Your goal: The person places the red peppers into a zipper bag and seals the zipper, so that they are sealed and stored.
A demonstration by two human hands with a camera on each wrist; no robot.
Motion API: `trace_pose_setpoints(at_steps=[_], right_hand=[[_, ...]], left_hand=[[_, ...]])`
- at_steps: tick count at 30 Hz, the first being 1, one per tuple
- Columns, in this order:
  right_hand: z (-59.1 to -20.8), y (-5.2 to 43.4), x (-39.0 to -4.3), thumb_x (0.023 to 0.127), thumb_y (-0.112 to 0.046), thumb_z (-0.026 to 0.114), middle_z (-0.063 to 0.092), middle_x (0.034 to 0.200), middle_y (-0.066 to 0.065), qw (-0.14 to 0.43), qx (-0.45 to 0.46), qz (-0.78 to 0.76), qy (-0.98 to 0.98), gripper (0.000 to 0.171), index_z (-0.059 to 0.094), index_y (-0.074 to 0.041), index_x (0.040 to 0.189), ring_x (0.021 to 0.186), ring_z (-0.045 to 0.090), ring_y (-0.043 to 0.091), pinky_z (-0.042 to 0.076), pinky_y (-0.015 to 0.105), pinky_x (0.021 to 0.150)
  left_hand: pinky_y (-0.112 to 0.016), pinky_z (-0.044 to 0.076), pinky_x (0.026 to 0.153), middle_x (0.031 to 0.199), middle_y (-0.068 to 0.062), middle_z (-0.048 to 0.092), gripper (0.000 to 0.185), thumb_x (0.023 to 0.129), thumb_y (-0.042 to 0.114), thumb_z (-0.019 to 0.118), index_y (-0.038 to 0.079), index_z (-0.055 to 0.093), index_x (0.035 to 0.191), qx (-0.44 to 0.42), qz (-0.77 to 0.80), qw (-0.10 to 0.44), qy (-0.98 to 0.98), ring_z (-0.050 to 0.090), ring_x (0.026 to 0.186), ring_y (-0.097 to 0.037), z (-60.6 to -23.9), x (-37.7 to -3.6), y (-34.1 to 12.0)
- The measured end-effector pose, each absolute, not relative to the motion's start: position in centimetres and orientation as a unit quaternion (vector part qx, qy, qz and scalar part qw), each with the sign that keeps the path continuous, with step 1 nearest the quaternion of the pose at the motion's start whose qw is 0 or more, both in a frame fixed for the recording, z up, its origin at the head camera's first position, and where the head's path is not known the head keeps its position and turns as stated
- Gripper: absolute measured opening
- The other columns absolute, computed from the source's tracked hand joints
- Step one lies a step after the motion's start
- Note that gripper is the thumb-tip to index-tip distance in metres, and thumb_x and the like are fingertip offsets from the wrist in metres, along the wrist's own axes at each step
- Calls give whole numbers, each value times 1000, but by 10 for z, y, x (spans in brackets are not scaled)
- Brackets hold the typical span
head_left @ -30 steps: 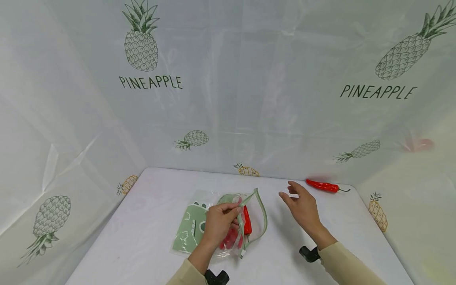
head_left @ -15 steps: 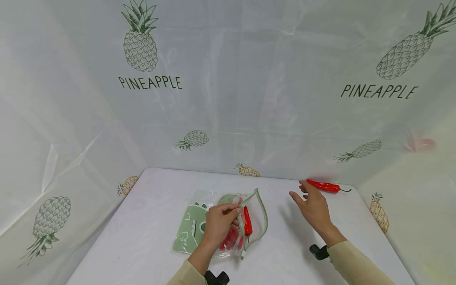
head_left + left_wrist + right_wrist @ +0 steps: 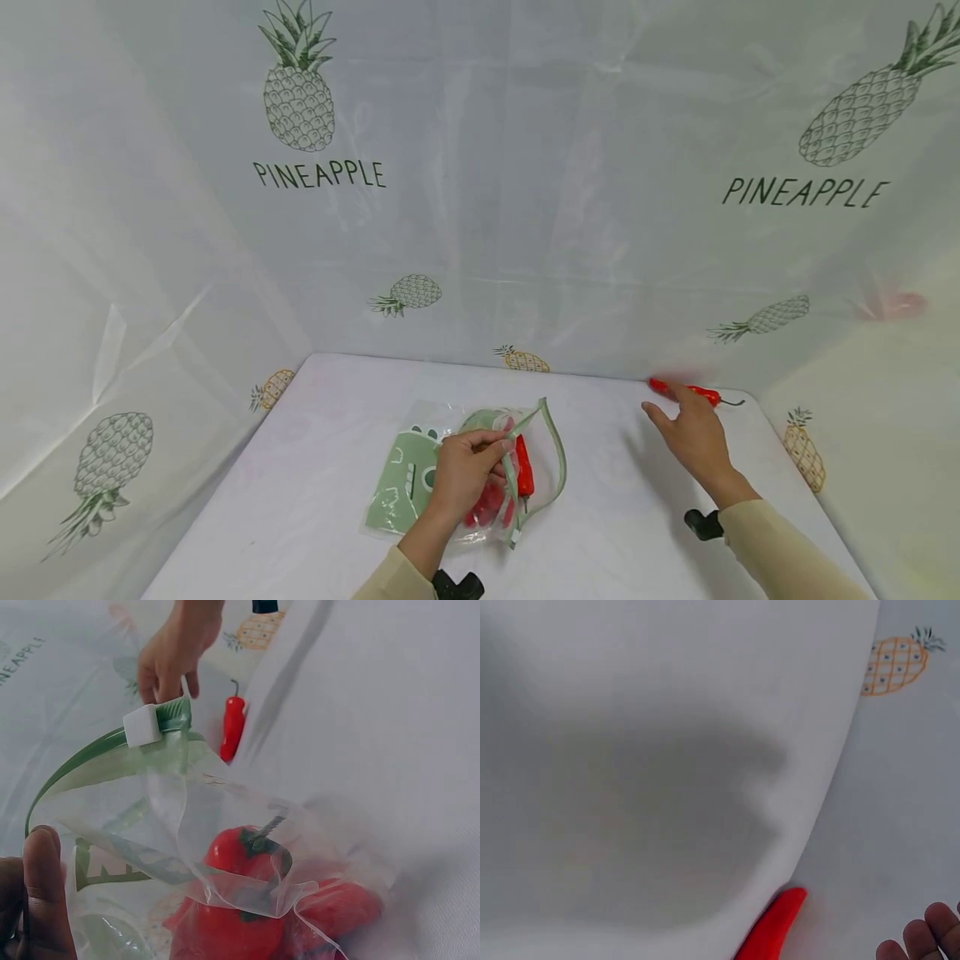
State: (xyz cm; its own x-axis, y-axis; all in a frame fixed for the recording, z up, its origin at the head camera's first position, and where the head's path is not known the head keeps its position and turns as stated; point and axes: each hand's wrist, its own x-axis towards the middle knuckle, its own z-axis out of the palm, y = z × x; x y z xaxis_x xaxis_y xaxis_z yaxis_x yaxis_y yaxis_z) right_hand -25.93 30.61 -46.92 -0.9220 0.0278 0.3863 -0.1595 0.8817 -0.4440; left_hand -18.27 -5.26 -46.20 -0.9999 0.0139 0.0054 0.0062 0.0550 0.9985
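Observation:
My left hand point(image 3: 461, 475) pinches the green zip edge of a clear plastic zip bag point(image 3: 399, 492), holding its mouth apart. A white slider point(image 3: 142, 725) sits on the zip in the left wrist view. Through the plastic show a red chili pepper point(image 3: 524, 469) near the mouth and other red peppers point(image 3: 232, 922). My right hand point(image 3: 695, 435) is over a loose red chili pepper point(image 3: 705, 394) at the table's back right, fingers extended and partly covering it. Its fingertips point(image 3: 919, 939) appear apart from the chili pepper's tip point(image 3: 780, 919) in the right wrist view.
The white tabletop point(image 3: 300, 500) ends at the back against a hanging sheet point(image 3: 480, 208) printed with pineapples. The loose chili pepper lies along that back edge. More of the sheet rises at both sides of the table.
My right hand has moved right across the table, from left of the loose chili pepper to over it. The left hand and the bag have stayed in place.

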Motion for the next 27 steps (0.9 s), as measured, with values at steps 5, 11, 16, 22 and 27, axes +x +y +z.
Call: trace_pose_setpoints(at_steps=[5, 11, 16, 22, 27], right_hand=[[-472, 322, -267, 91, -40, 68, 59, 127, 27, 201, 46, 229, -951, 61, 50, 0, 134, 111, 55, 47, 47, 66, 87], [-472, 338, -272, 92, -36, 67, 55, 129, 28, 190, 50, 214, -957, 63, 46, 1, 138, 111, 50, 50, 46, 69, 88], [-475, 354, -277, 90, -32, 69, 52, 130, 32, 182, 44, 194, -963, 66, 43, 4, 139, 110, 48, 52, 47, 70, 85], [-479, 369, -285, 89, -28, 70, 49, 132, 36, 161, 33, 184, -969, 66, 41, 5, 139, 113, 44, 54, 45, 71, 87], [-483, 377, -293, 89, -30, 70, 46, 134, 37, 143, 28, 175, -974, 70, 38, 5, 141, 115, 40, 55, 43, 72, 90]], left_hand=[[-31, 61, 56, 72, -9, 69, 19, 87, 25, 75, 14, 76, 103, 7, 688, 0, 725, 66, 53, -17, -462, -182, -53], [-31, 61, 56, 71, -9, 68, 20, 88, 25, 74, 15, 76, 104, 2, 687, -2, 727, 66, 53, -17, -462, -182, -53], [-31, 61, 55, 72, -11, 68, 18, 89, 22, 72, 15, 75, 106, 1, 679, 0, 734, 66, 54, -18, -462, -181, -52], [-32, 61, 56, 71, -12, 67, 18, 91, 15, 70, 8, 74, 106, -2, 662, -3, 750, 67, 56, -22, -452, -177, -50], [-31, 61, 56, 72, -10, 67, 17, 91, 17, 70, 9, 74, 106, -3, 663, -4, 748, 67, 56, -21, -455, -178, -50]])
